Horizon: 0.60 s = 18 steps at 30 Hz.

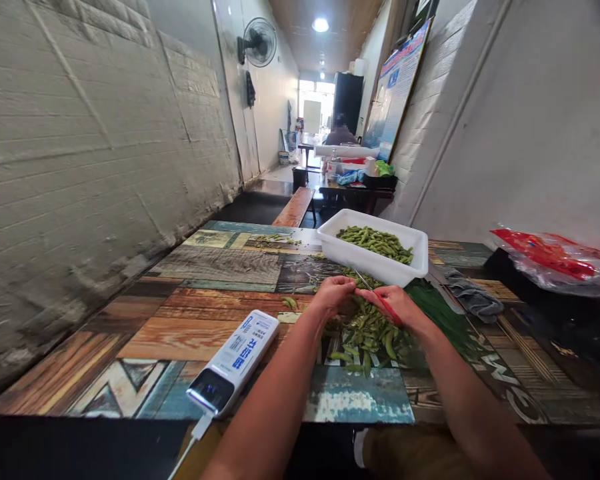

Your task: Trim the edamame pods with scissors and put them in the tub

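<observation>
My left hand (334,294) is closed in a pinch on a green bean pod, just above a pile of green bean pods (367,333) on the patterned wooden table (200,320). My right hand (396,303) is wrapped round red-handled scissors (380,299), whose blades point up-left toward the left fingertips. Behind both hands stands a white plastic tub (375,257) holding more green pods (376,241).
A white power bank (234,360) with a cable lies at the front left of the table. A grey cloth (473,299) and a red-and-clear plastic bag (555,260) sit to the right. Pod trimmings (275,240) lie at the far side. A bench, another table and a seated person are farther back.
</observation>
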### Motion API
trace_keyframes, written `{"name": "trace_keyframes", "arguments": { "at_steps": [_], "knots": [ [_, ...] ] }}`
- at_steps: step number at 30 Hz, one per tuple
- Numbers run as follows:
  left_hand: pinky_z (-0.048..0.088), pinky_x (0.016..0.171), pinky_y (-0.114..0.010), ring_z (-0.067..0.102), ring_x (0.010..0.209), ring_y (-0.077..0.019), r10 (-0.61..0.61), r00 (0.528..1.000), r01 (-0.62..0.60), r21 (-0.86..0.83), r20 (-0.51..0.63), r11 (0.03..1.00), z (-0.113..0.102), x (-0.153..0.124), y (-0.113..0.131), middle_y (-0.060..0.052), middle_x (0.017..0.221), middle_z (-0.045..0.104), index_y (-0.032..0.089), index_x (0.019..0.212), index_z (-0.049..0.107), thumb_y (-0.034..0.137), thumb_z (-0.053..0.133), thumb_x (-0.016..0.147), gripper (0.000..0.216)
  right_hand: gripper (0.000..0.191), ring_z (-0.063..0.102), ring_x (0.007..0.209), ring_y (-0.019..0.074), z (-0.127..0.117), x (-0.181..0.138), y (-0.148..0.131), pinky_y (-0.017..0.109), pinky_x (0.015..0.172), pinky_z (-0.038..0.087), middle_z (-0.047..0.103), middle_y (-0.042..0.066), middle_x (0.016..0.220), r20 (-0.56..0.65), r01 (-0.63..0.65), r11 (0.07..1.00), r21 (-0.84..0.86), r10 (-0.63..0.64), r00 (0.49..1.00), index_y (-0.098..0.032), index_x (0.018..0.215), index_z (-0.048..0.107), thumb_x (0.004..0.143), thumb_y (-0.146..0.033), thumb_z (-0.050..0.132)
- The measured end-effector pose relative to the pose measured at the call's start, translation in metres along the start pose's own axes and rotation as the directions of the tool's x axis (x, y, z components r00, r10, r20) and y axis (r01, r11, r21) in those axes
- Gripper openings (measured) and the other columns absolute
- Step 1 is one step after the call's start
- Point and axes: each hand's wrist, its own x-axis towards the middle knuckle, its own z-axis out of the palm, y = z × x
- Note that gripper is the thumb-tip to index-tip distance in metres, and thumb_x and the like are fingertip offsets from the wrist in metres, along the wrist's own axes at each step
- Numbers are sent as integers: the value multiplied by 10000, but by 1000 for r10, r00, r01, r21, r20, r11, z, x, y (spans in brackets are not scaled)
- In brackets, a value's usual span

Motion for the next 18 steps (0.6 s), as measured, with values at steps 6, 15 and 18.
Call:
{"name": "trace_keyframes", "arguments": {
  "at_steps": [6, 15, 18],
  "knots": [
    [197, 401, -146, 329, 402, -34, 98, 947, -180, -251, -306, 951, -12, 4, 20, -8, 579, 545, 121, 724, 504, 27, 541, 613, 150, 604, 349, 476, 91, -8, 2, 4, 230, 464, 216, 360, -35, 474, -74, 7, 996, -87, -13, 997, -180, 490, 456, 762, -720, 453],
    [276, 473, -213, 412, 499, -106, 312, 912, -219, 325, -266, 920, -21, 6, 11, -4, 558, 532, 155, 536, 559, 259, 642, 665, 184, 340, 575, 627, 161, -9, 4, 2, 246, 505, 264, 680, 50, 690, -24, -100, 858, -504, 103, 994, -188, 707, 684, 789, -511, 612],
    [346, 602, -233, 527, 643, -163, 343, 936, -280, 750, 76, 600, -18, 6, -4, -15, 673, 639, 205, 688, 717, 138, 690, 607, 109, 347, 614, 687, 190, -10, 5, 3, 256, 517, 275, 710, 81, 762, -71, -137, 845, -517, 117, 991, -189, 755, 703, 807, -514, 591]
  ]
}}
